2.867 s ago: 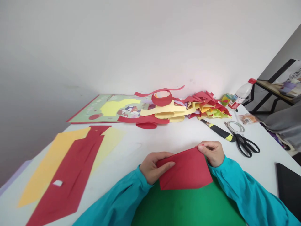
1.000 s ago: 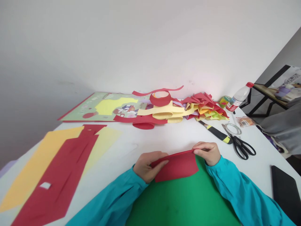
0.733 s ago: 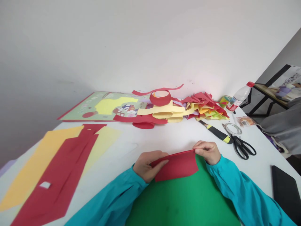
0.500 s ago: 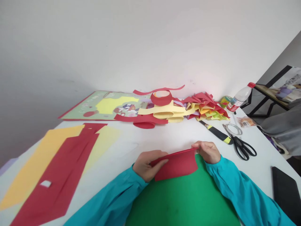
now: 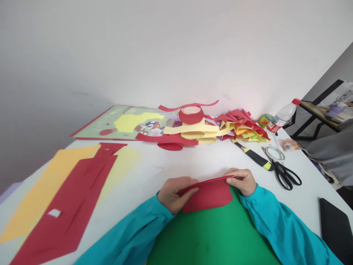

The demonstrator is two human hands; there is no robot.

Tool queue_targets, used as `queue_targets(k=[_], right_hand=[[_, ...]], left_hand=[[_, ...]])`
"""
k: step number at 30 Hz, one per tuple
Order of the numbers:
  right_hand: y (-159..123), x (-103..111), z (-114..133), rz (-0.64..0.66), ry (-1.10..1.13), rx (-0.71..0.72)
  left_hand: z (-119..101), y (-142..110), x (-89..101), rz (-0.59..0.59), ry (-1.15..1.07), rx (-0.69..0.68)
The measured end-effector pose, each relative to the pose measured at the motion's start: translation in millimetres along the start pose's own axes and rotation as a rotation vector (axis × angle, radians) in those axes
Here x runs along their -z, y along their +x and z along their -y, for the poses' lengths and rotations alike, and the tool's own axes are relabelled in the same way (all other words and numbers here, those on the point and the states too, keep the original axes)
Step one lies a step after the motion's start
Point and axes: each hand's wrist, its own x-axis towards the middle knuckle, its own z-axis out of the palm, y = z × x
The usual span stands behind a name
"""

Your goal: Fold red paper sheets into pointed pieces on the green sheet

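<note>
Red paper [image 5: 208, 197], folded, pinched at both ends

From my remote station I record two bare hands, the left hand [image 5: 176, 195] and the right hand [image 5: 244, 182], each with slender fingers. I find the left sleeve [image 5: 129, 230] and the right sleeve [image 5: 284, 224] matching: long, loose-cut, plain teal cloth, with soft creases along their length. The left cuff [image 5: 164, 203] and the right cuff [image 5: 249, 195] are drawn in narrower at the wrists, in the same teal. Between the sleeves I note a broad green front panel [image 5: 217, 235], smooth and matt, shading darker toward its left side. I cannot determine whether panel and sleeves form one garment.
</note>
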Motion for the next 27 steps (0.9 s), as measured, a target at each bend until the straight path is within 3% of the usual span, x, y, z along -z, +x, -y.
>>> queue_targets(k=[5,10,15,21,27], right_hand=[[-2.4,0.6,-2.0,0.054,-0.025,-0.013],[-6.8,3.4,-6.7,0.042,-0.115,-0.132],[-8.7,-3.2,-5.6,-0.095,-0.034,-0.138],[-8.2,-8.1,0.9,-0.241,0.098,-0.199],[-9.2,-6.4,3.6,-0.269,0.079,-0.259]], left_hand=[[-5.9,-4.2,-5.1,0.003,-0.099,0.113],[-11.8,-9.4,-11.4,-0.003,-0.154,0.228],[-15.4,-6.5,-10.6,0.008,-0.253,0.357],[-21.7,1.5,-5.2,-0.024,-0.561,0.606],[-25.8,3.7,-5.0,-0.101,-0.686,0.620]])
